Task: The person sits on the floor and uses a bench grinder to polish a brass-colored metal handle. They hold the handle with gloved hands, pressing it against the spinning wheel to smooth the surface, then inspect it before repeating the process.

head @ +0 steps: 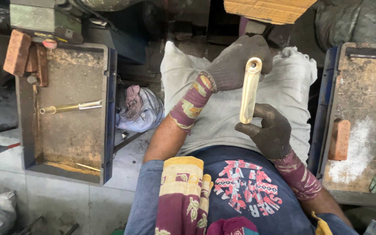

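I see a long, flat, pale brass piece (250,91) held upright over the grey-white cloth sack (292,87) that lies across the lap. The piece is a smooth bar with rounded edges, a dull yellow sheen along its face, and a round eye with a hole at its top end; its lower end is narrower and plain. My left hand (236,63), in a dirty grey knitted glove, sits above the sack and curls behind the upper end of the piece, fingers wrapped round the eye. My right hand (270,130), in a darker, grimy glove, is lower over the sack and pinches the bottom end between thumb and fingertips. Both hands are closed on the piece, which touches nothing else.

To the left of the sack stands a shallow, rusty metal tray with a blue rim (109,113); a slim brass rod with a silver tip (71,106) lies across its floor, and reddish bricks (17,52) rest on its far corner. Between that tray and the sack sits a bundled rag of pink and grey cloth (138,109). To the right of the sack is a second rusty tray (370,78) holding an orange brick (339,139) and a patch of white powder.
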